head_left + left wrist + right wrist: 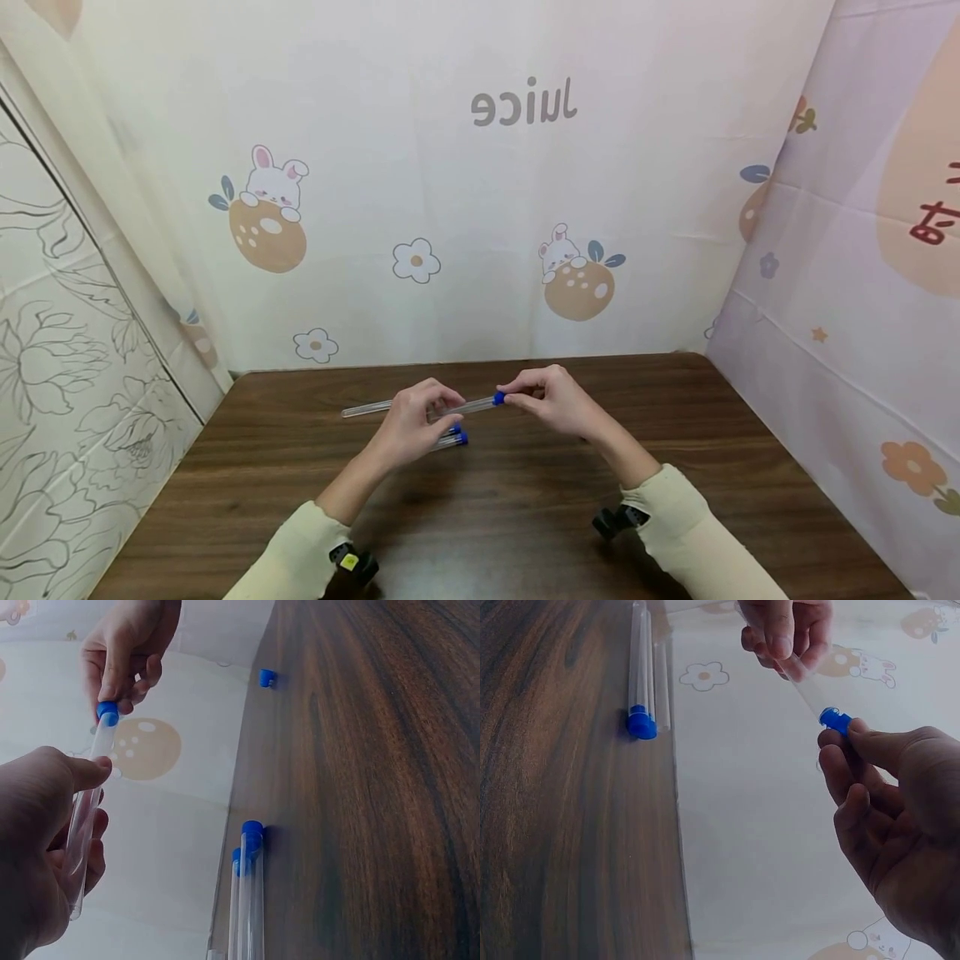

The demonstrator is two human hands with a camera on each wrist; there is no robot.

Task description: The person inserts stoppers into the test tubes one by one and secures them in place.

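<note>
A clear test tube (81,844) lies tilted in my left hand (412,421), which holds it between thumb and fingers above the table. At the tube's upper end, the thumb and fingertips of my right hand (557,405) pinch a blue stopper (834,720). The stopper sits at the tube's mouth, in line with it. Below my left hand, two test tubes with blue stoppers (641,724) lie side by side on the table. Beside them is another clear tube (366,408) whose visible end has no stopper; my left hand hides part of it in the head view.
A loose blue stopper (267,677) rests on the dark wooden table (465,517), apart from the tubes. Printed cloth (480,183) hangs behind the table's far edge, with more on both sides. Each sleeve cuff carries a black wrist camera (621,522).
</note>
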